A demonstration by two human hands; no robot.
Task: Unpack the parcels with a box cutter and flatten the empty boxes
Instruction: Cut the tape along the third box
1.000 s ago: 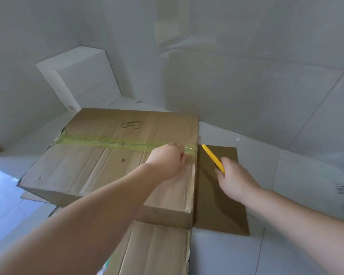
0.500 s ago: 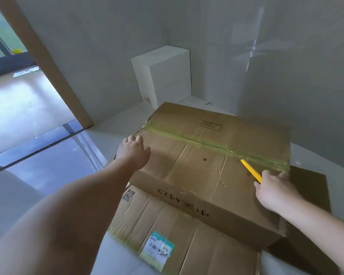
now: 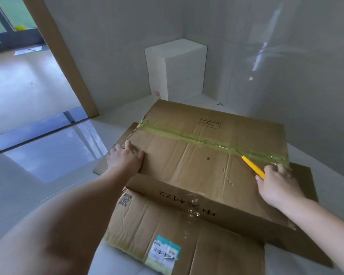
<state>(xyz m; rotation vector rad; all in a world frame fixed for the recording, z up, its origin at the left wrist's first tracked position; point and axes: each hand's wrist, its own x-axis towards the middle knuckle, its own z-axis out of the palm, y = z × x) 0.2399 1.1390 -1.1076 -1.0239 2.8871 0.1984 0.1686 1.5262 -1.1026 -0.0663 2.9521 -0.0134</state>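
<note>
A large brown cardboard box [image 3: 197,165] lies flat on the floor, its top seam sealed with a yellow-green tape strip [image 3: 187,136]. My right hand [image 3: 278,185] grips a yellow box cutter [image 3: 252,165] at the box's right end, with the blade tip touching the tape. My left hand [image 3: 125,158] rests on the box's top near its left edge, fingers spread and laid flat on the cardboard.
Flattened cardboard [image 3: 177,231] with a shipping label [image 3: 164,253] lies under and in front of the box. A white box [image 3: 177,68] stands in the far corner. A wooden door frame [image 3: 68,62] and doorway are at the left. Walls close in behind and right.
My left hand went from the tape's right end to the box's left edge. My right hand brought the cutter onto the tape and slid it slightly leftward. The view swung left.
</note>
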